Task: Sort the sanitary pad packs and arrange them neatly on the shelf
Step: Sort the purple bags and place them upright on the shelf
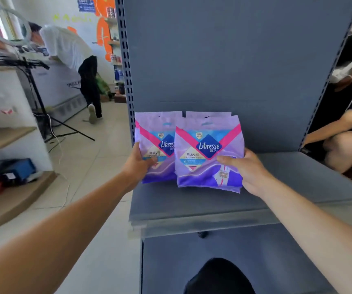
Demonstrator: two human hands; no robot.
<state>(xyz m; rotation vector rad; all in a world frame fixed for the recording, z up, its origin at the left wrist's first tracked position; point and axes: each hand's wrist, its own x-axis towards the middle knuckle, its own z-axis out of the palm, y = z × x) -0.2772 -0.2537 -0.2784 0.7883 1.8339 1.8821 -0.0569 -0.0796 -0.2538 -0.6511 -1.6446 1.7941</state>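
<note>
Here my left hand (pixel 140 164) grips the left pack (pixel 157 145) and my right hand (pixel 246 169) grips the right pack (pixel 208 158) — both upright, overlapping, standing on the grey shelf (pixel 192 200).

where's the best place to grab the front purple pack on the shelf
Grip the front pack by its right edge, coming from the right as the right hand does now. It stands upright and overlaps the left pack, so that side is free.

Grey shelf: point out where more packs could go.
Bare grey shelf runs right of the right pack to the slotted upright, plus a strip along the front lip. The left end is crowded: left pack and both hands.
</note>
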